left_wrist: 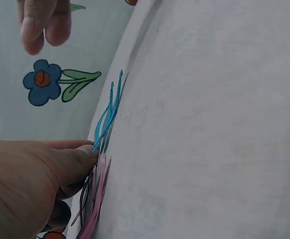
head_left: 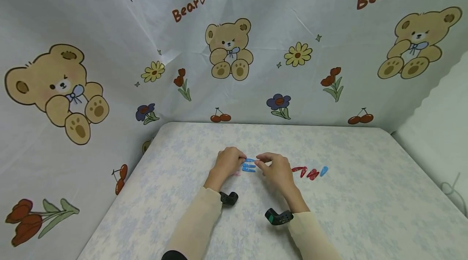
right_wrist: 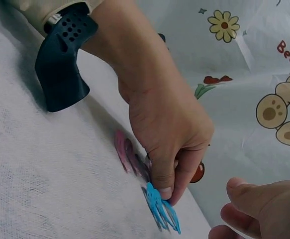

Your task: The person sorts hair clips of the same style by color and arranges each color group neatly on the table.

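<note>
Several thin blue rubber bands (head_left: 249, 170) lie side by side, stretched long, on the table in front of me. My left hand (head_left: 228, 161) pinches the left end of the farthest blue rubber band (right_wrist: 170, 215) between thumb and finger. My right hand (head_left: 275, 170) is at the right end of the blue bands, thumb and forefinger apart. In the right wrist view its fingers (right_wrist: 244, 194) are loosely bent, with nothing between them. Pink rubber bands (left_wrist: 96, 211) and dark ones (left_wrist: 85, 199) lie partly under and beside my left hand.
To the right of my right hand lie several red bands (head_left: 313, 174) and a single blue one (head_left: 324, 171). The pale patterned table (head_left: 365, 211) meets a bear-print cloth (head_left: 256, 101) at its back and left. A thin cable (head_left: 453, 190) hangs at the far right.
</note>
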The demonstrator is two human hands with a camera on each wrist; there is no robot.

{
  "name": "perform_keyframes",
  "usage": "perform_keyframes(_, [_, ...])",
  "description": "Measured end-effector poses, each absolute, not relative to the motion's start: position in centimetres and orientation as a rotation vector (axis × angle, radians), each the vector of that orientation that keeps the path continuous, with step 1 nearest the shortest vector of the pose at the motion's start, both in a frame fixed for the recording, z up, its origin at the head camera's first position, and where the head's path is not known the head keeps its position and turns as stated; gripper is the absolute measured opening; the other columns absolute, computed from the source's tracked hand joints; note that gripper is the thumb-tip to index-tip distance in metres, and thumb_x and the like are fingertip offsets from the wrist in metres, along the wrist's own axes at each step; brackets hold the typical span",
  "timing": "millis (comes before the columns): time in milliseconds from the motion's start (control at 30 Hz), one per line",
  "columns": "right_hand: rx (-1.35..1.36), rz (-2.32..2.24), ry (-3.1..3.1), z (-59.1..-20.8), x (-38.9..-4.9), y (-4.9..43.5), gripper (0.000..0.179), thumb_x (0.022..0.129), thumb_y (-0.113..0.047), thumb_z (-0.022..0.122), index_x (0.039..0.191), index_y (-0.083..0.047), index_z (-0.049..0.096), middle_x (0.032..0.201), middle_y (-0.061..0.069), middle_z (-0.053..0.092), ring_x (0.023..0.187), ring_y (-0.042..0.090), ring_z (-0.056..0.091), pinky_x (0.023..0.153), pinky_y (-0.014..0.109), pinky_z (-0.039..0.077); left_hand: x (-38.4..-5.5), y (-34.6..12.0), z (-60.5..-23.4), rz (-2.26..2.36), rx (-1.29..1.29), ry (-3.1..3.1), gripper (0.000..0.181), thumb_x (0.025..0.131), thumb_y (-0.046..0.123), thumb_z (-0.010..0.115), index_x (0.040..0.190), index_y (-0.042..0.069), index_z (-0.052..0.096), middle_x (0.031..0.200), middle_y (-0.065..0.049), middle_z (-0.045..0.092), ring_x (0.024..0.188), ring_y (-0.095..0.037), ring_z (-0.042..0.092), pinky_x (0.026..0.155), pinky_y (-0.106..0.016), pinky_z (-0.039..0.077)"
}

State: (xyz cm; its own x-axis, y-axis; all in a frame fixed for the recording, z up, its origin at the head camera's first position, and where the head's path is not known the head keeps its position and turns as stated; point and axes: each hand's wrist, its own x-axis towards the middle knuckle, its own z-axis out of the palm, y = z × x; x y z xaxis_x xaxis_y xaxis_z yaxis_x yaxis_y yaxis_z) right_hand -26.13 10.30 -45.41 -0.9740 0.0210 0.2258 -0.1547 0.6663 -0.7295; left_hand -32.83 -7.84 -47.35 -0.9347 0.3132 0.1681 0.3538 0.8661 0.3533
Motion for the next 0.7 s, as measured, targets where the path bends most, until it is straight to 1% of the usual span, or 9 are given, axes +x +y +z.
perform_keyframes(100, [0.120,1.197,-2.665,-44.9,-26.0,10.6,0.024,0.093,-0.030,0.073,0.111,-0.015,0.077,0.101,0.006,0.077,0.057,0.012,0.067,0.053,0.027,0.049,-32.8,-7.8,-47.3,-0.581,-0.527,-2.932,0.016,0.096,0.025,0.069,0.107,0.026,0.080,0.109,0.006,0.077,0.107,-0.019,0.069,0.091,-0.047,0.050])
perform_keyframes(300, [0.131,1.175,-2.646,-43.9,-25.9,11.4,0.025,0.094,-0.032,0.072,0.113,-0.017,0.076,0.103,0.006,0.077,0.058,0.009,0.066,0.053,0.028,0.050,-32.8,-7.7,-47.3,-0.576,-0.519,-2.930,0.015,0.096,0.026,0.070,0.106,0.026,0.081,0.109,0.007,0.077,0.107,-0.018,0.069,0.090,-0.045,0.050])
perform_keyframes(500, [0.097,1.186,-2.623,-43.3,-25.9,12.7,0.029,0.095,-0.033,0.070,0.117,-0.015,0.075,0.108,0.009,0.076,0.061,0.011,0.068,0.054,0.029,0.050,-32.8,-7.7,-47.3,-0.590,-0.524,-2.914,0.015,0.096,0.025,0.069,0.105,0.026,0.081,0.108,0.006,0.077,0.105,-0.019,0.069,0.088,-0.044,0.050])
perform_keyframes(700, [0.055,1.194,-2.619,-42.9,-25.9,13.9,0.030,0.096,-0.033,0.070,0.119,-0.015,0.074,0.112,0.010,0.075,0.063,0.012,0.069,0.055,0.030,0.050,-32.7,-8.0,-47.4,-0.601,-0.536,-2.912,0.016,0.096,0.026,0.069,0.107,0.026,0.080,0.109,0.006,0.077,0.107,-0.019,0.069,0.089,-0.044,0.050])
